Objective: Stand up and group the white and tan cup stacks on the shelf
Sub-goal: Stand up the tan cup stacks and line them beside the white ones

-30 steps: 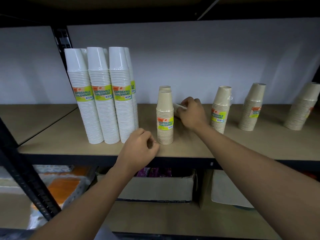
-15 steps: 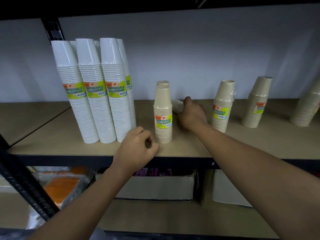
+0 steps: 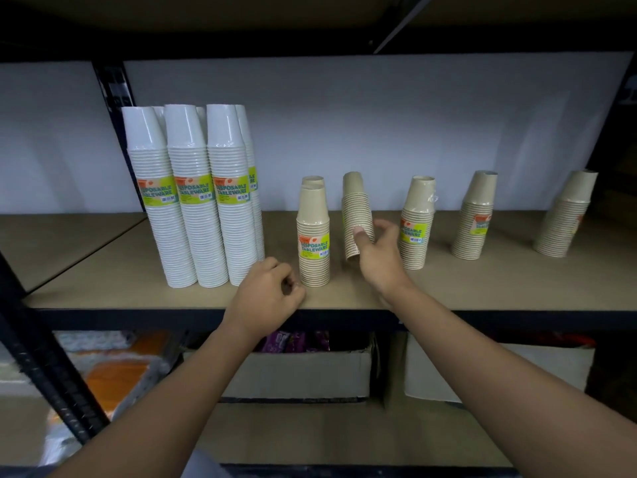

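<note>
Gripping a tan cup stack (image 3: 356,215), right hand (image 3: 379,257) tilts it.

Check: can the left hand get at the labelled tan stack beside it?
Probably yes: the left hand, curled and empty, sits just left of that tan stack, with nothing between them.

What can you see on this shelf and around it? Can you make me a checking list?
Surface: tan shelf, mostly bare at right.
Job's things: white cup stacks upright, grouped at left; five tan stacks upright and spread out; held tan stack tilted.
Clutter: nothing seen.
Grippers: right hand around the held stack; left hand curled, empty, at the shelf edge.
Cables: nothing seen.
Surroundings: cardboard box below; white wall behind.
</note>
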`<action>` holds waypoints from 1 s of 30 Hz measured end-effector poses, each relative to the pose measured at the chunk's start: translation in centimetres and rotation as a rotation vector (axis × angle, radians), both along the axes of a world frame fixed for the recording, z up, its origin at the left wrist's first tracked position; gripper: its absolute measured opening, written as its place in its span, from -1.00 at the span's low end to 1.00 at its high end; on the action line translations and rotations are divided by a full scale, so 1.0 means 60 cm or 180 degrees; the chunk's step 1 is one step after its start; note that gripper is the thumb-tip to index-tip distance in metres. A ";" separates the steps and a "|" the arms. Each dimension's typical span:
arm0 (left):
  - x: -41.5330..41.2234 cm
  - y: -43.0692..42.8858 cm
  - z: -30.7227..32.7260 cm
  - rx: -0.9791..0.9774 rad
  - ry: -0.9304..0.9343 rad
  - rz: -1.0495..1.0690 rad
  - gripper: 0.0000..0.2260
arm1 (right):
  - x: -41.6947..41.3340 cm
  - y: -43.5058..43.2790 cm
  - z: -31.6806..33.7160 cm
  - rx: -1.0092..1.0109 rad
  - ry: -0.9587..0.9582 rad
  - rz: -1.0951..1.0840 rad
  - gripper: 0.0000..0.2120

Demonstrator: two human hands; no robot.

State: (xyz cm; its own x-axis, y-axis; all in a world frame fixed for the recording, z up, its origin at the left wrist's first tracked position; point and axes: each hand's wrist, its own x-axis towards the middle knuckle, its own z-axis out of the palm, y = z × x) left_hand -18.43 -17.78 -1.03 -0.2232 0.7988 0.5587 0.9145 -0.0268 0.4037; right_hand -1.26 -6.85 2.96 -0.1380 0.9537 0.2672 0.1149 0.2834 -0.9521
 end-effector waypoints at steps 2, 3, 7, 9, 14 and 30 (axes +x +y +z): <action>0.001 -0.001 0.000 0.0003 -0.0004 0.0000 -0.88 | 0.008 -0.002 -0.009 -0.0028 0.0043 0.0049 -0.51; 0.001 -0.001 0.000 0.0001 -0.0008 0.0002 -0.88 | 0.011 -0.002 -0.014 0.0003 0.0044 0.0060 -0.49; 0.000 -0.001 -0.001 -0.0037 -0.0036 0.0012 -0.87 | 0.020 0.000 -0.022 0.0206 -0.0154 0.0059 -0.43; -0.001 0.000 -0.001 -0.0032 -0.0018 0.0023 -0.87 | 0.024 0.005 -0.023 0.0320 -0.0372 0.0029 -0.41; -0.001 0.000 -0.002 -0.0064 -0.0045 0.0054 -0.85 | 0.026 0.010 -0.028 0.0379 -0.0877 0.0046 -0.37; 0.001 -0.002 0.000 -0.0066 -0.0061 0.0047 -0.86 | 0.013 0.020 -0.024 0.0204 -0.1255 -0.0159 -0.27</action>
